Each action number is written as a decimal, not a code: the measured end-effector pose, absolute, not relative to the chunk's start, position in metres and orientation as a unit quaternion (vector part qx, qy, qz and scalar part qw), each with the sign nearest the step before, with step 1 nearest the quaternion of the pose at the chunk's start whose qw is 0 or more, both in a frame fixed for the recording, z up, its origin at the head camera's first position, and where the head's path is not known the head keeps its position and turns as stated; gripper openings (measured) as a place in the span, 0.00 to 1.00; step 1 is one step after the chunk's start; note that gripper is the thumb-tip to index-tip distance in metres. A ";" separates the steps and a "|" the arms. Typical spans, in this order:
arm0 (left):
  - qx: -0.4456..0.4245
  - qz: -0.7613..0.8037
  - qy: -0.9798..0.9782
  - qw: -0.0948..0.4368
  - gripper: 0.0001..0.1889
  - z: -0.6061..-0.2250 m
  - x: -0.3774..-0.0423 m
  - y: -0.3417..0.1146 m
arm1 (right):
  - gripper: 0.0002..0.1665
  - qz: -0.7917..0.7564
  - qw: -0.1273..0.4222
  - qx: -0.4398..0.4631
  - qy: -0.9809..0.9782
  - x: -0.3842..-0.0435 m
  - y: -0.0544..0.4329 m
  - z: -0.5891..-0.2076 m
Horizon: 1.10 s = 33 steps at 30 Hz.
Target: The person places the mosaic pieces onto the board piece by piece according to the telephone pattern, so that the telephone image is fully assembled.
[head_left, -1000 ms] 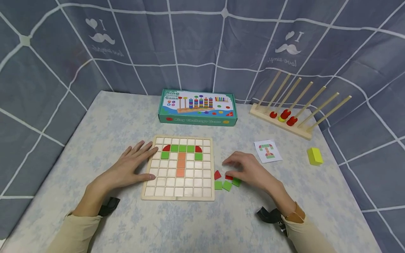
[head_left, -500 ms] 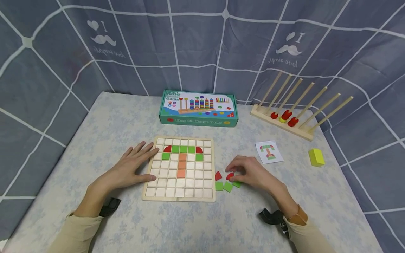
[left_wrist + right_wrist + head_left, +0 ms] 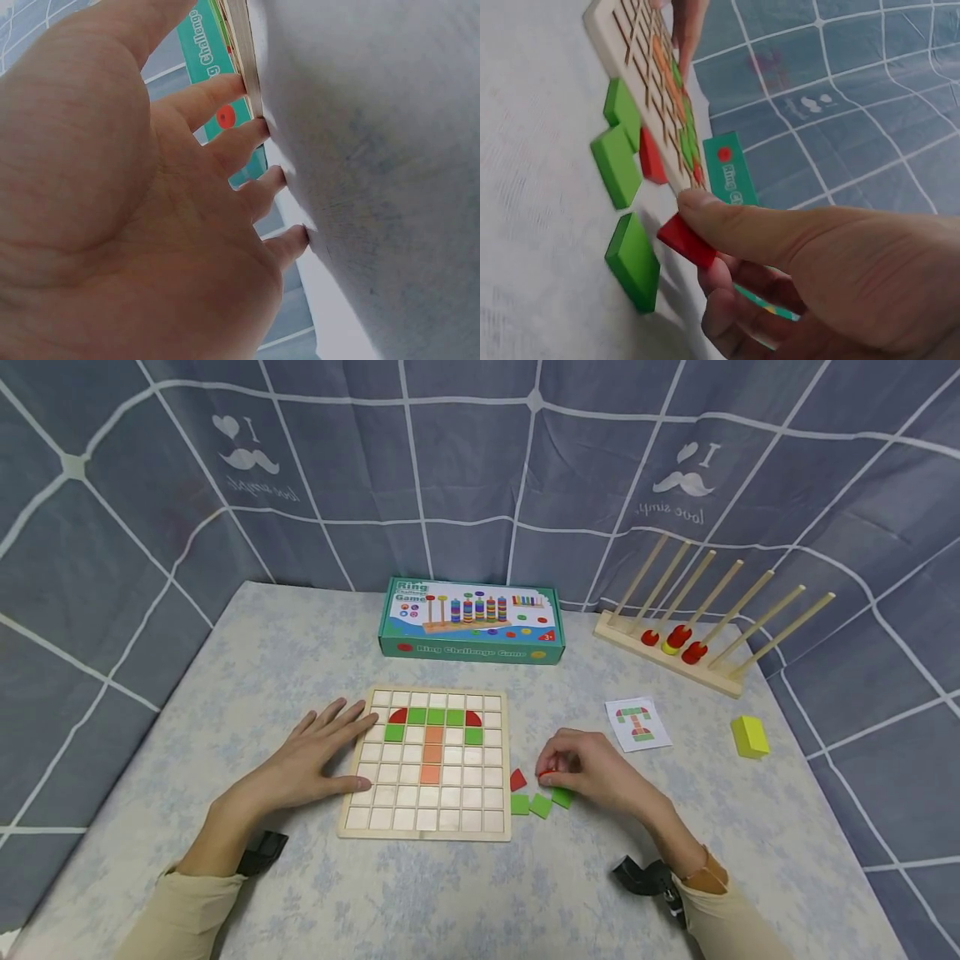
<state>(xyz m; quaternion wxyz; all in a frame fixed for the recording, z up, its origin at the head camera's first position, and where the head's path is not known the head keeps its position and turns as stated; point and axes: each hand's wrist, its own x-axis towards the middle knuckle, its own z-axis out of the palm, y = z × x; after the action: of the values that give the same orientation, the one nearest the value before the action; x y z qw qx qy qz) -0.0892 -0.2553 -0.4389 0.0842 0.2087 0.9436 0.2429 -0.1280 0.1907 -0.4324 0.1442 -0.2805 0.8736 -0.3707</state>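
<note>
My right hand (image 3: 596, 768) pinches a red tile (image 3: 688, 241) between thumb and fingertips, just right of the wooden grid board (image 3: 468, 837). My left hand (image 3: 303, 760) lies with spread fingers over the board's left edge; in the left wrist view its fingertips (image 3: 255, 135) touch the board's side and the tabletop. Set into the board are green tiles (image 3: 435, 717), two red rounded-corner tiles (image 3: 472, 718) and a column of orange tiles (image 3: 431, 753). Between board and right hand lie another red tile (image 3: 517, 780) and three green tiles (image 3: 540, 806).
A pattern card (image 3: 638, 724) lies right of the right hand. Farther right sits a yellow block (image 3: 749, 737). A wooden peg rack (image 3: 667, 661) with red and yellow rings stands at the back right, and a green Ring Challenge Game box (image 3: 471, 620) at the back.
My right hand has closed its thumb and fingers on the red tile, which lay on the table among the loose tiles. My left hand stays at the board's edge.
</note>
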 end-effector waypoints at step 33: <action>0.210 0.245 0.942 0.090 0.50 -0.438 -0.090 -0.255 | 0.03 -0.398 0.090 -0.269 0.872 -0.111 0.063 -0.438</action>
<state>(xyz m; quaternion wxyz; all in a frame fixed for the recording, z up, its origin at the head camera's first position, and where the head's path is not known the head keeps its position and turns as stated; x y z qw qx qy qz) -0.0904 -0.2550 -0.4379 0.0898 0.2098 0.9422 0.2454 -0.1107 0.0629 -0.4384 0.0895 -0.2688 0.8723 -0.3984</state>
